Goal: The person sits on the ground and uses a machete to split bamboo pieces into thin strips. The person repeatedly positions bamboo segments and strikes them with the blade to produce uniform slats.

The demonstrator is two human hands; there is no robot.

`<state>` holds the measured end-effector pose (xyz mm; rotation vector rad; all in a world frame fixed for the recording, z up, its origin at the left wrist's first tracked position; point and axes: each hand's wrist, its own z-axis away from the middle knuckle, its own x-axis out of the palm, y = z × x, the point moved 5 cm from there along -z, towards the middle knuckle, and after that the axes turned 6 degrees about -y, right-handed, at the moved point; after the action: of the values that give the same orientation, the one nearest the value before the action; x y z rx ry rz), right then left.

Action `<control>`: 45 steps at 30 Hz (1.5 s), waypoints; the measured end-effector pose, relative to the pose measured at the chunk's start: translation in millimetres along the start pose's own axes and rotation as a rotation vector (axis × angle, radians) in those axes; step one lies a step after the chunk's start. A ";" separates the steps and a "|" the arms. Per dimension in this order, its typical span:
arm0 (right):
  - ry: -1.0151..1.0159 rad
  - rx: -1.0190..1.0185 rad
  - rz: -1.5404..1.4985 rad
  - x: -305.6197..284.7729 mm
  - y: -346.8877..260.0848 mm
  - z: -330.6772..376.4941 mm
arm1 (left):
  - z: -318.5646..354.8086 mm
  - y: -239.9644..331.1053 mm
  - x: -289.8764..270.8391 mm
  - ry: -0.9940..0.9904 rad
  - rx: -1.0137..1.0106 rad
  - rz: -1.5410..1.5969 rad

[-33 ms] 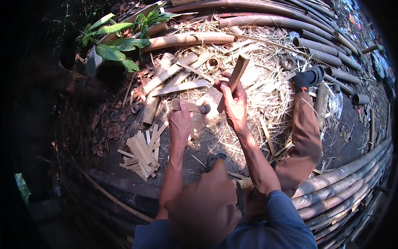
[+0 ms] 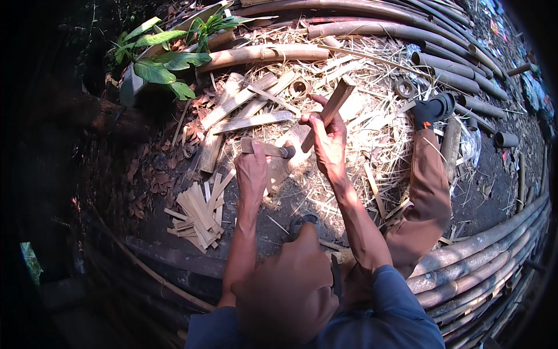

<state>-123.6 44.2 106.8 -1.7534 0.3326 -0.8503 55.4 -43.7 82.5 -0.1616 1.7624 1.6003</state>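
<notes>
My left hand (image 2: 252, 170) is closed on a flat, brownish-grey piece with a dark, rounded end (image 2: 287, 152); whether it is a blade or a slat I cannot tell. That end points right, above a pale wooden block (image 2: 283, 170). To the right, my right hand (image 2: 329, 141) grips a thick wooden stick (image 2: 335, 103) between thumb and fingers. The stick slants, its upper end leaning right and its lower end near the dark end of the left-hand piece. A pile of split bamboo strips (image 2: 200, 215) lies left of my left forearm.
Split bamboo slats (image 2: 256, 121) and a bamboo ring (image 2: 299, 88) lie beyond my hands. Shavings (image 2: 378, 128) cover the ground. Bamboo poles (image 2: 372, 29) are stacked at the back, more poles (image 2: 465, 262) at the right. A leafy plant (image 2: 154, 70) stands far left. My right leg (image 2: 427, 186) stretches forward.
The stick in my right hand has tilted slightly further to the right, and its lower end has shifted a little left. My left hand stays in place.
</notes>
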 end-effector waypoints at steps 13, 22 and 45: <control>0.176 0.043 0.104 35.7 83.5 -18.7 | -10.3 16.1 3.5 0.032 -0.016 0.029; 0.075 -0.288 0.420 28.2 60.2 -19.4 | -16.6 19.2 5.6 -0.043 0.006 -0.093; 0.148 -0.073 0.121 31.5 106.0 -23.6 | -13.8 21.5 5.6 0.027 0.033 -0.051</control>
<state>-97.8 -29.3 24.8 -1.7218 0.5685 -0.8915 33.7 -49.5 96.0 -0.2110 1.7905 1.5384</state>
